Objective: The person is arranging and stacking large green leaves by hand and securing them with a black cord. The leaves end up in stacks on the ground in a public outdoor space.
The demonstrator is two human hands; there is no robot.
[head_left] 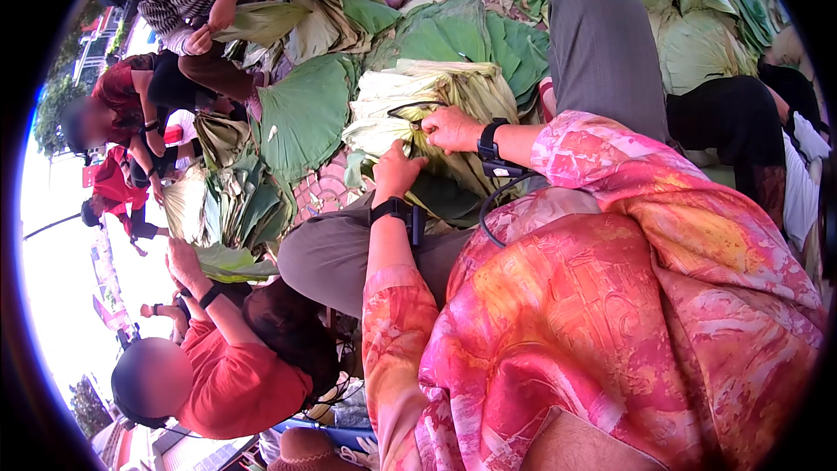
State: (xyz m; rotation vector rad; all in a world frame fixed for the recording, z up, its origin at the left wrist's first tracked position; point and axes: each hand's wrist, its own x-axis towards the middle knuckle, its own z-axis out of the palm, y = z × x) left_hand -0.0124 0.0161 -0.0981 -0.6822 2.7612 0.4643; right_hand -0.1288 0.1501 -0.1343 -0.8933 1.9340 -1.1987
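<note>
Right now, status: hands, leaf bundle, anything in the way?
Right hand pinching dark cord over pale leaf bundle. Left hand at bundle, grip unclear. Large green leaves left of bundle, not covering it.

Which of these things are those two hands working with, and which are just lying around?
Apparently in use:
left hand
right hand
dark cord, at the right hand
pale leaf bundle, under both hands

Apparently lying about:
green leaves, left of the bundle
leaf pile, upper right
</note>
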